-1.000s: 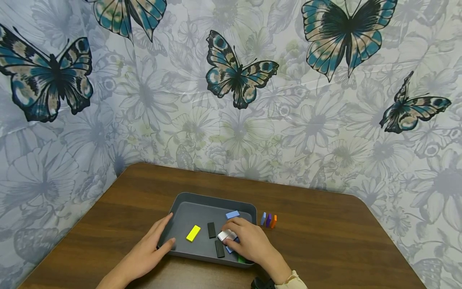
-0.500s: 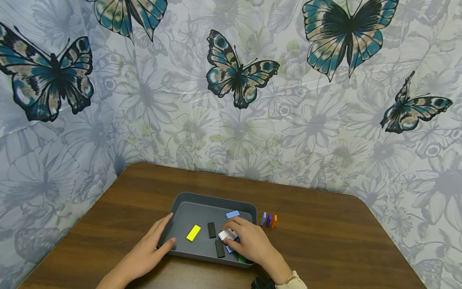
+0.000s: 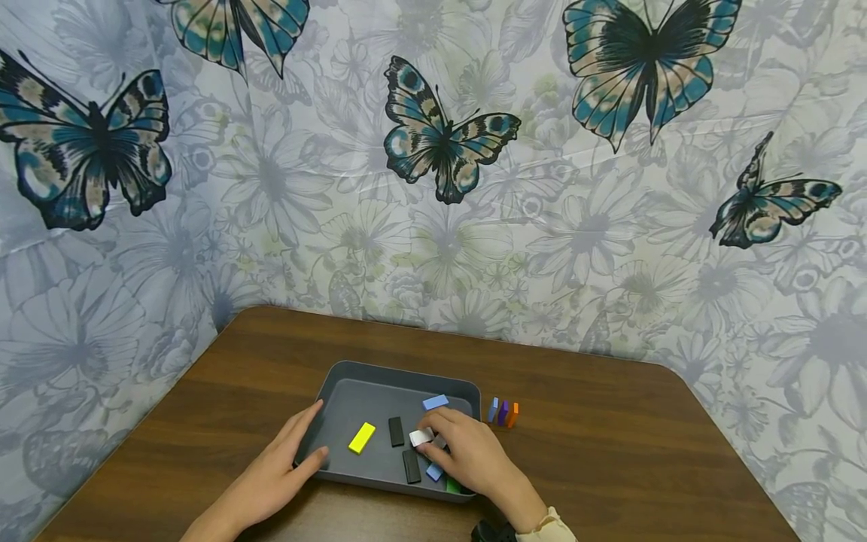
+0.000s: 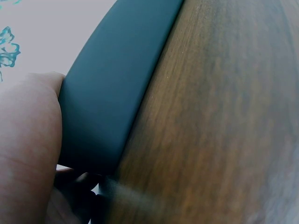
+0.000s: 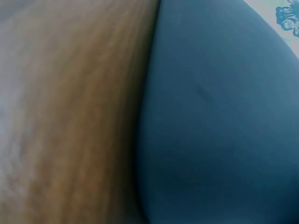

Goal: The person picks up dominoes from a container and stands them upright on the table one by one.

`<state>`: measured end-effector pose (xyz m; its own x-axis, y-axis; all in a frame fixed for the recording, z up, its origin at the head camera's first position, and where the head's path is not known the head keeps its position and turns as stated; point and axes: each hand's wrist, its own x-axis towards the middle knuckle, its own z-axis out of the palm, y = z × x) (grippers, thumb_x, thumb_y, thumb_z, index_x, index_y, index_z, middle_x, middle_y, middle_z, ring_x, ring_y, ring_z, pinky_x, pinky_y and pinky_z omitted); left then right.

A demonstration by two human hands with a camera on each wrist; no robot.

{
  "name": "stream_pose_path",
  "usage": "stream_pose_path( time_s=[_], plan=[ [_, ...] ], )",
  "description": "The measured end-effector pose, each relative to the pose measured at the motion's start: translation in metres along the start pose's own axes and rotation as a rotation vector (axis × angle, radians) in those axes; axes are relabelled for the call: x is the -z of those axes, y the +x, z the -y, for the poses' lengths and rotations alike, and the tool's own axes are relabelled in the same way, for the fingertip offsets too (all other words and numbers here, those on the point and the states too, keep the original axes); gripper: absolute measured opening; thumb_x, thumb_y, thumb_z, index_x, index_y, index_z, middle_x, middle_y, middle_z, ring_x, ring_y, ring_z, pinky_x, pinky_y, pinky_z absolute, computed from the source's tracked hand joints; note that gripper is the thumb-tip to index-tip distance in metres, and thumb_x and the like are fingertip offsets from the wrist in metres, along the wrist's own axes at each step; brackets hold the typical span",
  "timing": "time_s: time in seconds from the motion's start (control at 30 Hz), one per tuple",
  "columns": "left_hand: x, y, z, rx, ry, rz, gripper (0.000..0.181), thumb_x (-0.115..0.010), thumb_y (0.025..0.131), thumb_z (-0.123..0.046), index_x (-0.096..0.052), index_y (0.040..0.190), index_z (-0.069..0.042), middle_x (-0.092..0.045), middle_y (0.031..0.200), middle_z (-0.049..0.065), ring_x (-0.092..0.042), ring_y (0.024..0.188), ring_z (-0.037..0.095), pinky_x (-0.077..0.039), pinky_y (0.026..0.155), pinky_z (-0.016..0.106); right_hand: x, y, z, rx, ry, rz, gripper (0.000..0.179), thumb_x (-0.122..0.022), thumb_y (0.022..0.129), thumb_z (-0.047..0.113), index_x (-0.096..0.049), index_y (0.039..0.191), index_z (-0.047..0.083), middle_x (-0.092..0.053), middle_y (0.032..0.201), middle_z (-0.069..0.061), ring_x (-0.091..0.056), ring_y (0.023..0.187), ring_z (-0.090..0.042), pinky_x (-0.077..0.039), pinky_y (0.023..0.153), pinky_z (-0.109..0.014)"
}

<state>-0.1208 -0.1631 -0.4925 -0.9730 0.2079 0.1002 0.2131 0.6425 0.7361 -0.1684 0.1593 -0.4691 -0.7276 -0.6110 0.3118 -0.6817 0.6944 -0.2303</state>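
A shallow dark grey tray (image 3: 366,391) lies on the wooden table. My right hand (image 3: 467,448) reaches over its right side and pinches a white domino (image 3: 421,436) between thumb and fingers. Just below that hand lie a light blue domino (image 3: 435,472) and a green one (image 3: 452,485), partly hidden. Two black dominoes (image 3: 396,432) are left of it, and a yellow domino (image 3: 362,437) lies farther left. Another light blue domino (image 3: 435,402) is near the back. My left hand (image 3: 278,459) rests at the tray's left front corner, fingers extended along the left rim, thumb over the front edge.
Right of the tray, a light blue (image 3: 493,409), a purple (image 3: 503,412) and an orange domino (image 3: 513,414) stand upright in a row on the table (image 3: 609,436). Behind the table hangs a butterfly-patterned backdrop (image 3: 447,256). The right wrist view shows mostly tray wall (image 5: 210,116).
The white domino has shifted slightly and turned in the right fingers, and more of the light blue domino below shows. The left hand stays in place.
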Motion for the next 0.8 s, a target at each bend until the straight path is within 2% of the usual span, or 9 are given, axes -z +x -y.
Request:
stream_pose_path(
  time_s=[0.33,0.63,0.8],
  plan=[
    [-0.0002,-0.0002,0.0008,-0.003,0.008,0.006,0.072,-0.049,0.098,-0.05,-0.015,0.156,-0.025,-0.023,0.157,0.004,-0.03,0.141,0.029,-0.035,0.103,0.057,0.0017,0.0008,0.0002,-0.026,0.067,0.007,0.022,-0.057,0.096,0.041,-0.062,0.112,0.027,-0.063,0.096,0.018,-0.053,0.075,0.003,-0.047,0.067,-0.018],
    [0.0009,-0.0013,-0.0027,0.021,-0.015,0.03,0.073,-0.048,0.097,-0.052,-0.015,0.155,-0.024,-0.022,0.157,0.007,-0.029,0.141,0.033,-0.034,0.104,0.06,0.0027,0.0007,-0.0013,-0.04,0.152,0.013,0.022,-0.053,0.097,0.042,-0.061,0.113,0.028,-0.063,0.097,0.019,-0.053,0.075,0.007,-0.049,0.069,-0.018],
    [0.0,-0.0016,-0.0029,0.014,0.014,0.009,0.073,-0.049,0.097,-0.051,-0.016,0.155,-0.023,-0.024,0.156,0.007,-0.032,0.14,0.032,-0.036,0.103,0.058,0.0025,0.0,-0.0012,-0.025,0.18,0.002,0.021,-0.055,0.098,0.038,-0.06,0.116,0.029,-0.064,0.101,0.018,-0.056,0.078,0.008,-0.05,0.071,-0.016]
  ],
)
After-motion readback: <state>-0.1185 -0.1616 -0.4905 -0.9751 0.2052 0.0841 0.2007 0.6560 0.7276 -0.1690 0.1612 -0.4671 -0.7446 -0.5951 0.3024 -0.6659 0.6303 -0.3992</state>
